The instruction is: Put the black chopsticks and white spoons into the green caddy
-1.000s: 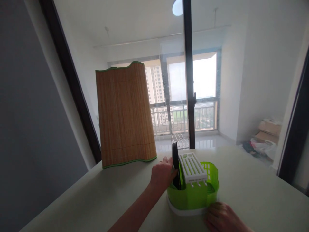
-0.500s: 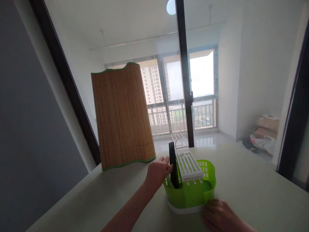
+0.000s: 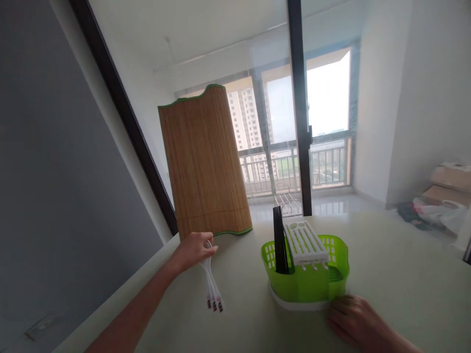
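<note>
My left hand [image 3: 196, 250] is closed around a small bundle of white spoons [image 3: 210, 279], held above the table to the left. Their handles point down and end in dark and pink patterned tips; my fingers partly hide the upper ends. A green cutlery basket [image 3: 312, 287] with a white base stands to the right. Black chopsticks [image 3: 280, 242] stand upright in its left part, beside a white slotted rack [image 3: 305, 241] with small hooks on the front. My right hand [image 3: 355, 316] is curled against the basket's lower right corner, its fingertips partly hidden.
A bamboo mat [image 3: 206, 166] with green edging stands upright at the back left of the white table [image 3: 250, 318]. Behind the table are a glass door with a dark frame [image 3: 300, 98], a wire rack [image 3: 287, 202] and cardboard boxes [image 3: 451, 184] at the right.
My left hand has left the chopsticks, which now stand in the basket, and moved left to hold the white spoons. My right hand stays at the basket. The view has shifted slightly.
</note>
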Demonstrator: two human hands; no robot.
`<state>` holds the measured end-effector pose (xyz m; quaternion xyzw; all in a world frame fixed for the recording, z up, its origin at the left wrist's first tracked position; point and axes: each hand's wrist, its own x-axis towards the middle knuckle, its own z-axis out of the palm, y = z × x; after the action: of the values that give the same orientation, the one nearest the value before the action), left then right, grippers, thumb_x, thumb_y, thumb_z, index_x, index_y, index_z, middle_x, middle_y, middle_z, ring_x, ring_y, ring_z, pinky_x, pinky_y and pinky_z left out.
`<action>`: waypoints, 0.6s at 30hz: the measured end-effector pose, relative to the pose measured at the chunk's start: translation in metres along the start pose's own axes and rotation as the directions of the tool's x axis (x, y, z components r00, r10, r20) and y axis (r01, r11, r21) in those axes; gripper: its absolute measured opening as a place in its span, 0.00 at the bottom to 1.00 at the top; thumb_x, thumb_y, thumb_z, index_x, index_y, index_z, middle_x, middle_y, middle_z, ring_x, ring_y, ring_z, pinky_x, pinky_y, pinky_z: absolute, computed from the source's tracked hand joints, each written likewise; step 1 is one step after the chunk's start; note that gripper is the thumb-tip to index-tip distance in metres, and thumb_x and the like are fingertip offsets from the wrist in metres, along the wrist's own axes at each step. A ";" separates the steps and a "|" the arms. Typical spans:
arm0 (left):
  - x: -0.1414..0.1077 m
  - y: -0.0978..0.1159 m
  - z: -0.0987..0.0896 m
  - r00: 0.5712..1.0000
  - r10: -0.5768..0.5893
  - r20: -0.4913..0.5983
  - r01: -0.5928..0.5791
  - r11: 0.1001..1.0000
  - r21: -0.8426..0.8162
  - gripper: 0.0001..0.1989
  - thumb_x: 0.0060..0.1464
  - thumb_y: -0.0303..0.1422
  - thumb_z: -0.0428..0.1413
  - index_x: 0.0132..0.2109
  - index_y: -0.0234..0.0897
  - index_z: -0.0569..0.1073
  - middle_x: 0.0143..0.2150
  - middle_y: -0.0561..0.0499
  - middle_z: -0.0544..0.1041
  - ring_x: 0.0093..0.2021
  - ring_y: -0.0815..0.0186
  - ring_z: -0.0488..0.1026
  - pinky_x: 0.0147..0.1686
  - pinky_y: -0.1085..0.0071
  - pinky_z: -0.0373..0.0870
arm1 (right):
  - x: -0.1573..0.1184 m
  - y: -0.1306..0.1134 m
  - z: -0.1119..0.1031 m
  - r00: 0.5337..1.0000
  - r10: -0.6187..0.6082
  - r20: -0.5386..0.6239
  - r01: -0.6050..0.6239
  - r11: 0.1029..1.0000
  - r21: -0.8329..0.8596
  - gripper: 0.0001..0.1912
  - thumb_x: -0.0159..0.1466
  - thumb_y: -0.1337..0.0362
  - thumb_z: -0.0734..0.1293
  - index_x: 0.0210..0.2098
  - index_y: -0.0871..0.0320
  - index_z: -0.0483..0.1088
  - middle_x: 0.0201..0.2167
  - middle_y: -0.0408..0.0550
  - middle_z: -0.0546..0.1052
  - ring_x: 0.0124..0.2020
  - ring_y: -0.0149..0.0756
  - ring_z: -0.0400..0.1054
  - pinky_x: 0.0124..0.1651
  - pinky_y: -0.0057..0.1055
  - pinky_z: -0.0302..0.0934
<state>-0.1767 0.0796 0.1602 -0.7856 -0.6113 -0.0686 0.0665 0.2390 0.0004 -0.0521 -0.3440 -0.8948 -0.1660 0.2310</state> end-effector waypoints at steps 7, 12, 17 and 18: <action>-0.029 -0.041 0.067 0.934 -0.193 0.302 0.131 0.968 0.216 0.04 0.39 0.28 0.58 0.28 0.36 0.74 0.35 0.43 0.79 0.37 0.50 0.77 0.33 0.65 0.69 | -0.003 0.003 0.003 1.000 -0.019 -0.001 0.019 1.000 -0.011 0.15 0.70 0.65 0.56 0.27 0.54 0.64 0.23 0.41 0.72 0.24 0.34 0.69 0.30 0.33 0.56; -0.028 -0.043 0.093 0.919 -0.251 0.302 0.177 0.951 0.253 0.07 0.42 0.29 0.58 0.33 0.35 0.77 0.39 0.39 0.79 0.41 0.48 0.77 0.39 0.59 0.71 | -0.005 0.006 0.004 1.000 -0.028 -0.009 0.028 1.000 0.005 0.13 0.69 0.64 0.58 0.28 0.53 0.65 0.23 0.41 0.72 0.23 0.33 0.69 0.30 0.32 0.57; -0.030 -0.040 0.113 0.924 -0.264 0.276 0.200 0.950 0.238 0.11 0.48 0.34 0.54 0.37 0.36 0.78 0.41 0.39 0.80 0.44 0.51 0.77 0.42 0.60 0.71 | -0.007 0.009 0.007 0.999 -0.039 0.014 0.039 0.999 0.019 0.12 0.69 0.65 0.58 0.29 0.53 0.65 0.24 0.41 0.72 0.24 0.33 0.69 0.30 0.31 0.58; -0.031 -0.039 0.115 0.925 -0.265 0.272 0.204 0.951 0.233 0.12 0.50 0.35 0.53 0.38 0.36 0.78 0.41 0.39 0.80 0.44 0.51 0.77 0.42 0.60 0.71 | -0.007 0.010 0.006 0.999 -0.044 0.009 0.044 0.999 0.017 0.12 0.69 0.65 0.58 0.29 0.53 0.65 0.23 0.41 0.72 0.24 0.32 0.69 0.30 0.31 0.58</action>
<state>-0.2189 0.0816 0.0424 -0.6971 -0.7078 0.1056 0.0431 0.2482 0.0064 -0.0597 -0.3230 -0.9046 -0.1618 0.2262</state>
